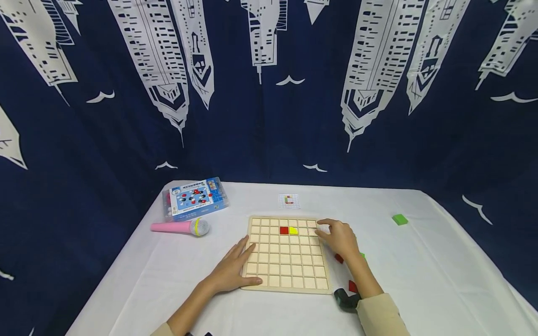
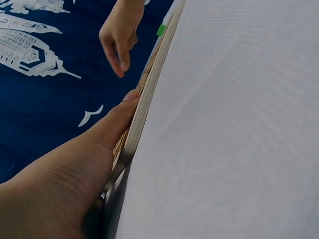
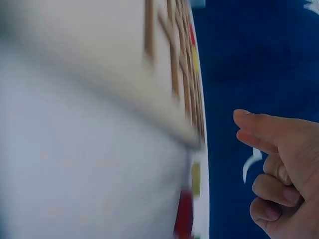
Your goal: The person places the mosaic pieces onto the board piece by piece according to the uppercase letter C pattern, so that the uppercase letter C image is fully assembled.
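Note:
A wooden grid board [image 1: 287,275] lies on the white table. In its top rows sit a red square [image 1: 284,230] and a yellow piece [image 1: 293,230], side by side. My left hand [image 1: 251,266] rests flat on the board's left edge, fingers straight, thumb along the front edge. The left wrist view shows that thumb [image 2: 119,119] pressed against the board's rim [image 2: 149,84]. My right hand [image 1: 325,228] hovers over the board's top right corner with loosely curled fingers and nothing visible in it. In the right wrist view, the right hand [image 3: 249,132] is beside the board [image 3: 174,74].
Loose red pieces [image 1: 338,258] [image 1: 352,286] and a green one [image 1: 362,255] lie right of the board. A green block [image 1: 399,219] sits far right, a pattern card [image 1: 289,200] behind the board. At left lie a blue box [image 1: 195,198] and a pink microphone [image 1: 176,227].

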### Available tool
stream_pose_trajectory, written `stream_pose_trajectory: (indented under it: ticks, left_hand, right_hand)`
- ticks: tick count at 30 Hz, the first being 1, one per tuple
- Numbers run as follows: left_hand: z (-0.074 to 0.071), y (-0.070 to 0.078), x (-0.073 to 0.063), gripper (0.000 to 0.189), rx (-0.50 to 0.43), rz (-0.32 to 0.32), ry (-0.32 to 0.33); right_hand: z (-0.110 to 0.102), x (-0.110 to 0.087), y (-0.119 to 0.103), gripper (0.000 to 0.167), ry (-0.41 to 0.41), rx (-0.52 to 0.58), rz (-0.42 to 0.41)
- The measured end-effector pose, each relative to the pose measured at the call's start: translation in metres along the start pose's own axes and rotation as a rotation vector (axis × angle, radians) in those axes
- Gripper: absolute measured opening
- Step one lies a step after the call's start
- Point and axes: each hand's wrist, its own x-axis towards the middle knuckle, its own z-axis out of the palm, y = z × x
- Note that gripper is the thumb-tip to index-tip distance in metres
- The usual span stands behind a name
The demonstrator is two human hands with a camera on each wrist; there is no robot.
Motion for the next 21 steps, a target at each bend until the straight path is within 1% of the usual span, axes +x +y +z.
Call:
stream_pose_trajectory:
  ticks: [3, 5, 10, 16, 21]
  left_hand:
    - [0.001, 0.000, 0.001, 0.101, 0.000, -0.003, -0.005]
    - [0.001, 0.000, 0.001, 0.101, -0.003, 0.000, -0.002]
    - [0.001, 0.000, 0.001, 0.101, -0.012, 0.000, 0.002]
    - [0.002, -0.001, 0.001, 0.101, -0.017, -0.002, -0.002]
    - [0.000, 0.000, 0.001, 0.100, -0.018, -0.006, -0.004]
  right_hand:
    - [-0.007, -0.006, 0.015, 0.034, 0.002, -0.045, 0.058]
    - [-0.009, -0.008, 0.022, 0.034, -0.012, -0.061, 0.090]
    - [-0.006, -0.009, 0.030, 0.034, -0.047, -0.086, 0.139]
    - [-0.002, -0.009, 0.032, 0.030, -0.052, -0.097, 0.166]
    - [-0.008, -0.010, 0.039, 0.031, -0.053, -0.080, 0.160]
